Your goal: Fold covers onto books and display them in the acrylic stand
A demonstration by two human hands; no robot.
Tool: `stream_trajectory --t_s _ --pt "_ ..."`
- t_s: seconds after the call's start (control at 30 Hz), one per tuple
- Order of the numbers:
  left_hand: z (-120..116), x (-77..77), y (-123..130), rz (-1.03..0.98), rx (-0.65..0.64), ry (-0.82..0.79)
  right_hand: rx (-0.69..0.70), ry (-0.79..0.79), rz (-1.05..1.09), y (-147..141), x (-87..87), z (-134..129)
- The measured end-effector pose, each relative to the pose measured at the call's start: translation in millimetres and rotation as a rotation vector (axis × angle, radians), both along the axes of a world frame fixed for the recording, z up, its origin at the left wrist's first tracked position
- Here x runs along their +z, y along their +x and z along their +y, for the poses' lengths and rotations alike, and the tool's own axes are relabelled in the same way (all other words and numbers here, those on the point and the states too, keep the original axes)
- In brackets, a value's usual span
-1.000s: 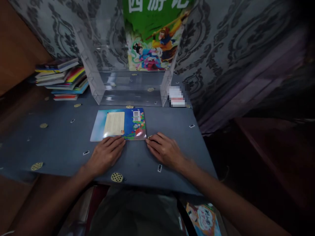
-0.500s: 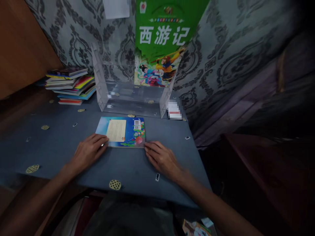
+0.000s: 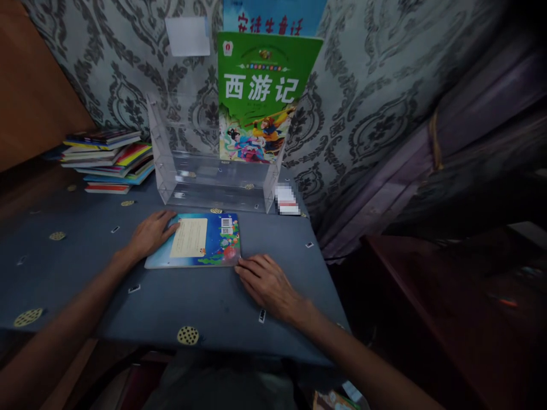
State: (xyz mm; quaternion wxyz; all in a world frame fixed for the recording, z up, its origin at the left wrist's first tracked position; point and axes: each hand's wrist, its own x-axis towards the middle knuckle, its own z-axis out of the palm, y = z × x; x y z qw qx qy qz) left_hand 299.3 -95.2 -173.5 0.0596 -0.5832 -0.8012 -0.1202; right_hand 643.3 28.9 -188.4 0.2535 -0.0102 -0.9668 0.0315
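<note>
Fingers (image 3: pixel 165 215) of your left hand (image 3: pixel 147 236), slightly parted from the thumb, rest at the far-left corner of the closed book (image 3: pixel 217 244); whether they pinch it cannot be told. The book lies flat on the cloth-covered table (image 3: pixel 213 304), before the clear rack (image 3: pixel 163 165). Judged by its thinness, it should be light and somewhat flexible, its glossy cover slippery; hold opposite edges, keeping the pages together. Your right hand (image 3: pixel 269 286) has curled fingers at the near-right corner, their grip likewise uncertain.
</note>
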Motion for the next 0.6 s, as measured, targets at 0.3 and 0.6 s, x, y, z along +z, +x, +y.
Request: stream_trajectory --t_s 0.3,0.6 --pt "-28 11.6 22 0.116 0.102 -0.143 -0.081 0.058 -0.069 -1 -2.1 -8" --pt "-100 19.1 63 0.146 0.193 -0.187 -0.040 -0.041 -0.037 6 -1.0 -13"
